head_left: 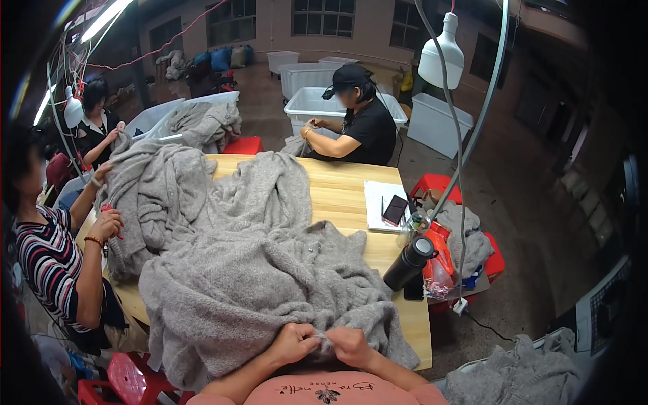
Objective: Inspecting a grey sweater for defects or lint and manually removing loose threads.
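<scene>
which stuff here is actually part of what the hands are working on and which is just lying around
In hand:
- left hand and right hand, both pinching the near edge of the grey knit garment
- wooden table under it

Lying about:
- black flask
- phone on white paper
- hanging lamp
- red stools
- white bins

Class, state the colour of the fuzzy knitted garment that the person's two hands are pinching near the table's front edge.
Light grey fuzzy knitted garment, seen best in the head view.
</scene>
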Action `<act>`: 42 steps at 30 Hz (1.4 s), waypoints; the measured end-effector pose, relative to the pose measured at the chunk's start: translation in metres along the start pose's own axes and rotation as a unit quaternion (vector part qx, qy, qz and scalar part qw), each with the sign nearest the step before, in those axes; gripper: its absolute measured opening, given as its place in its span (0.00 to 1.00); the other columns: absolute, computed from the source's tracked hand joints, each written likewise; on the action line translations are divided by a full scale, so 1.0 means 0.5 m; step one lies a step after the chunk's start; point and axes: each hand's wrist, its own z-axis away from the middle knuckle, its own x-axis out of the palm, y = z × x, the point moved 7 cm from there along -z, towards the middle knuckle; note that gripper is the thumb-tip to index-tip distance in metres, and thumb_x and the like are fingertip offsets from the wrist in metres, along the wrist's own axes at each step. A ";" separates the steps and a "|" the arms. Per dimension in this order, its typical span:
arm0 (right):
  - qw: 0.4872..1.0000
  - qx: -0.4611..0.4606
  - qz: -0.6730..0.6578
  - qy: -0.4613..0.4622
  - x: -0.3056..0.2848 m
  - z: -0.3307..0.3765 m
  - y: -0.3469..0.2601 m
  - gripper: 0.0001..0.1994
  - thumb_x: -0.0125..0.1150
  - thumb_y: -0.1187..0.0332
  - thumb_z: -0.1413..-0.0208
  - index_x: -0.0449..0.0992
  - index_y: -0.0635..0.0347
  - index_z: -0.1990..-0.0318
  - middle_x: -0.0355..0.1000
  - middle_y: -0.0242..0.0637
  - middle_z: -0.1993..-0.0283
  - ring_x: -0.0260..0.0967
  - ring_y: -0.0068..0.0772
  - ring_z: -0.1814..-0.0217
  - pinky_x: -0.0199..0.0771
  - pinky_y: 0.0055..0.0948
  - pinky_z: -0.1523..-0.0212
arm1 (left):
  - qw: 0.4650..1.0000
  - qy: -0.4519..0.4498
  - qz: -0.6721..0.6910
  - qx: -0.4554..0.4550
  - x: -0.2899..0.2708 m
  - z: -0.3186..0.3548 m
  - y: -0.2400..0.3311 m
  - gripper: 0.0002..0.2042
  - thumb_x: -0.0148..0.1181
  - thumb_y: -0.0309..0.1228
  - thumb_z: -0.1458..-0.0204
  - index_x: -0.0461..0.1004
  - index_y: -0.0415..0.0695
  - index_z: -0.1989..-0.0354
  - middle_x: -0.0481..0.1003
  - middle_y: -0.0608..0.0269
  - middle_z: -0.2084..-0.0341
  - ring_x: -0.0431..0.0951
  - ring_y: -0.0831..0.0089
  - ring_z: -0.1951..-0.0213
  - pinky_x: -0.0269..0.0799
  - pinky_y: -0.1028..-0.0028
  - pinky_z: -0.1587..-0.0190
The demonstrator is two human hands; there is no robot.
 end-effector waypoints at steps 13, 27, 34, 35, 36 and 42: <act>0.771 0.378 -0.510 -0.053 0.107 0.096 0.095 0.09 0.47 0.80 0.54 0.74 0.66 0.66 0.68 0.24 0.75 0.59 0.09 0.76 0.58 0.13 0.77 | 0.970 0.063 -0.184 0.146 0.014 0.013 0.033 0.07 0.54 0.24 0.60 0.65 0.36 0.84 0.67 0.50 0.85 0.69 0.54 0.81 0.63 0.64 0.78; 0.939 0.287 -0.179 0.062 0.071 0.043 0.094 0.10 0.49 0.79 0.62 0.73 0.66 0.68 0.69 0.47 0.75 0.69 0.40 0.76 0.67 0.28 0.74 | 0.850 0.145 -0.374 0.342 0.036 0.044 0.076 0.03 0.52 0.23 0.64 0.64 0.43 0.84 0.65 0.56 0.85 0.68 0.63 0.86 0.66 0.68 0.84; 0.972 0.206 -0.081 0.080 0.116 0.062 0.167 0.08 0.48 0.79 0.60 0.71 0.64 0.69 0.65 0.45 0.78 0.66 0.38 0.78 0.66 0.28 0.75 | 0.887 0.178 -0.249 0.344 -0.018 -0.001 0.105 0.02 0.53 0.22 0.60 0.69 0.38 0.76 0.68 0.51 0.81 0.69 0.54 0.83 0.68 0.63 0.78; 0.980 0.184 -0.053 0.049 0.137 0.089 0.188 0.05 0.50 0.77 0.59 0.69 0.64 0.72 0.61 0.47 0.79 0.64 0.46 0.78 0.65 0.33 0.76 | 0.888 0.203 -0.212 0.354 -0.039 -0.013 0.088 0.01 0.53 0.21 0.58 0.70 0.38 0.76 0.69 0.55 0.82 0.69 0.62 0.82 0.67 0.68 0.78; 0.980 0.187 -0.052 0.049 0.149 0.111 0.206 0.05 0.50 0.77 0.59 0.69 0.64 0.72 0.61 0.47 0.79 0.64 0.46 0.78 0.65 0.33 0.76 | 0.889 0.201 -0.211 0.353 -0.052 -0.032 0.056 0.01 0.53 0.21 0.58 0.70 0.38 0.76 0.69 0.55 0.82 0.69 0.62 0.82 0.67 0.68 0.78; 0.987 0.155 -0.011 0.043 0.165 0.110 0.200 0.04 0.48 0.79 0.61 0.66 0.63 0.74 0.61 0.46 0.78 0.63 0.49 0.76 0.65 0.37 0.76 | 0.963 0.180 -0.146 0.137 -0.073 -0.116 -0.140 0.03 0.53 0.22 0.57 0.70 0.36 0.74 0.71 0.49 0.80 0.73 0.59 0.77 0.67 0.67 0.75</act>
